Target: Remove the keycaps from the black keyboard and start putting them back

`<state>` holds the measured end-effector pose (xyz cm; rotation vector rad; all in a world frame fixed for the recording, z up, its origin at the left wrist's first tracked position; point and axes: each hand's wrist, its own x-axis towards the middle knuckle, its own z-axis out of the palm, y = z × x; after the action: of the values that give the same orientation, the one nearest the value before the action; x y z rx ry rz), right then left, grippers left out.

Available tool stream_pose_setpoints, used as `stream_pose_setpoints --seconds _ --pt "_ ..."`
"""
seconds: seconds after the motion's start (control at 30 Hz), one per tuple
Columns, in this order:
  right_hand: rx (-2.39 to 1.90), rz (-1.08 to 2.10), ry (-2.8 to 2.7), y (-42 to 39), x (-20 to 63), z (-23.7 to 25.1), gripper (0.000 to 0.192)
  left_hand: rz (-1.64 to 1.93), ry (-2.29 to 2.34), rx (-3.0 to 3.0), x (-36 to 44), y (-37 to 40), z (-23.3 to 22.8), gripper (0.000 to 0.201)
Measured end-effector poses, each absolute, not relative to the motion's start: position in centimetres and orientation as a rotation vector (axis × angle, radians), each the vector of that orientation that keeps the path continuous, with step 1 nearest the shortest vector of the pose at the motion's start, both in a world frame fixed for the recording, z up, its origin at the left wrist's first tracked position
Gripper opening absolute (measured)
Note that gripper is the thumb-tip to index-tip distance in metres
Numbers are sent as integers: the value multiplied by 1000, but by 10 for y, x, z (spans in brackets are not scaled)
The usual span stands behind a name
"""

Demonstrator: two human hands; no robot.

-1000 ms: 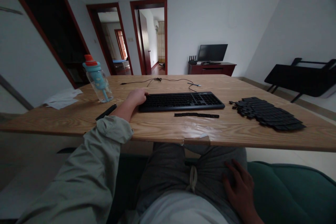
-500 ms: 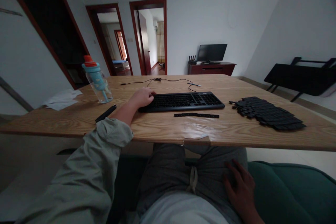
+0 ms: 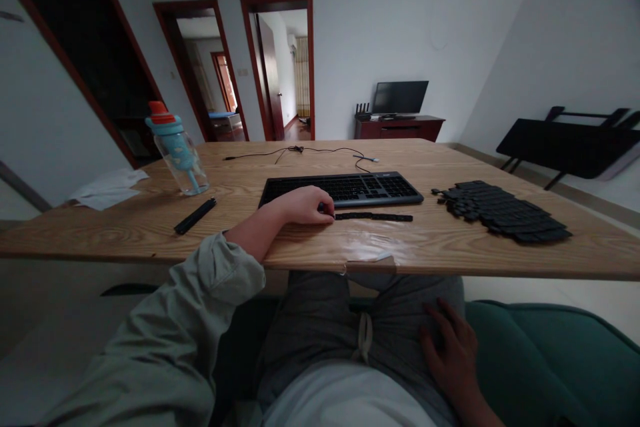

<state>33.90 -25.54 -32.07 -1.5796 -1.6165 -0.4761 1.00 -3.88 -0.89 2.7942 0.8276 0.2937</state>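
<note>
Row of blk keycaps (image 3: 374,217) lies on nr side of table (image 3: 300,250), just nearer than keyboard (image 3: 370,188). L hand (image 3: 307,205) at row's left end, fingertips close together; can't tell if clamped on it. R hand (image 3: 453,347) on thigh (image 3: 400,320), fingers slightly apart. Keycap pile (image 3: 505,210) right; water bottle (image 3: 180,153) left, cable (image 3: 299,149) far.

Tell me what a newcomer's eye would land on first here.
First, the black keyboard mid-table, with the left hand in front of it, fingertips at the left end of a thin black strip. Next, the spread of small black pieces to the keyboard's right. Then the red-capped bottle standing at the left.
</note>
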Motion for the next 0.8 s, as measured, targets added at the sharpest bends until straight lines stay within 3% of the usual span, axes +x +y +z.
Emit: stream_pose_setpoints --seconds 0.37,0.6,0.8 --pt "-1588 -461 -1608 -256 340 -323 34 976 1482 2456 -83 28 0 25" --pt "-1570 -494 -1620 -255 342 -324 35 984 1531 2415 -96 48 -10 25" --pt "-1548 -513 -1627 -254 342 -323 34 782 1602 2474 -91 51 -12 20"
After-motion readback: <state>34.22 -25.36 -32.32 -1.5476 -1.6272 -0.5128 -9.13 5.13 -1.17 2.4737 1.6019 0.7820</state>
